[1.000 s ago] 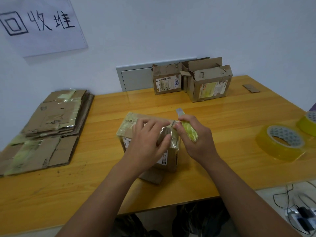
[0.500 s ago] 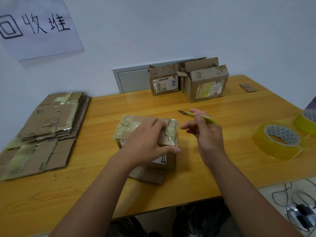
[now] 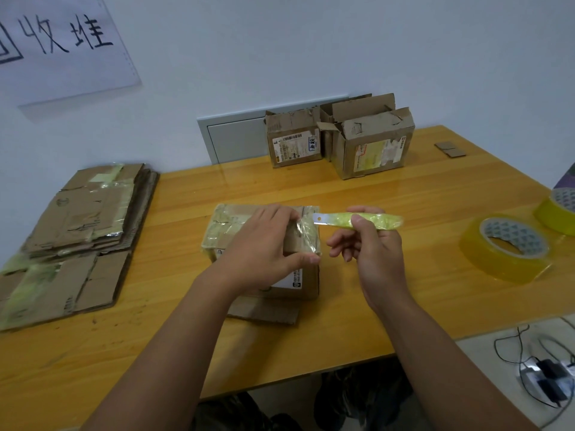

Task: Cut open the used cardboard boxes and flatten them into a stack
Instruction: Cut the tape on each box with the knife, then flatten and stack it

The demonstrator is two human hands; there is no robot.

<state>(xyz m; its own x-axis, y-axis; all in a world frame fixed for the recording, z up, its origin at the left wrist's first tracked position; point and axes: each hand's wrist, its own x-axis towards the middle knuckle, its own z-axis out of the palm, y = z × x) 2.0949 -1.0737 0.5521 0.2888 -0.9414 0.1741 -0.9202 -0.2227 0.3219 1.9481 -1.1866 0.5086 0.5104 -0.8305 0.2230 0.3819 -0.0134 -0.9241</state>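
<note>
A small taped cardboard box (image 3: pixel 231 220) stands in the middle of the wooden table (image 3: pixel 389 300). My left hand (image 3: pixel 261 248) lies over its top, thumb at the near right corner. Just right of the box, my right hand (image 3: pixel 370 250) pinches a yellow-green utility knife (image 3: pixel 370 219). The knife lies level, its short blade pointing left at the box's upper right edge. A stack of flattened cardboard (image 3: pixel 74 234) lies at the left of the table. Two used boxes (image 3: pixel 294 140) (image 3: pixel 373 143) stand at the back by the wall.
Two rolls of yellowish tape (image 3: pixel 504 247) (image 3: pixel 557 209) sit at the right. Small cardboard scraps (image 3: pixel 449 149) lie at the back right. A cardboard flap (image 3: pixel 264 312) sticks out beneath the middle box. Cables and a power strip (image 3: pixel 547 371) lie on the floor at lower right.
My right hand lifted the knife off the box's right edge, drew it out to the right and turned it level with the blade pointing left. My left hand stayed on the box.
</note>
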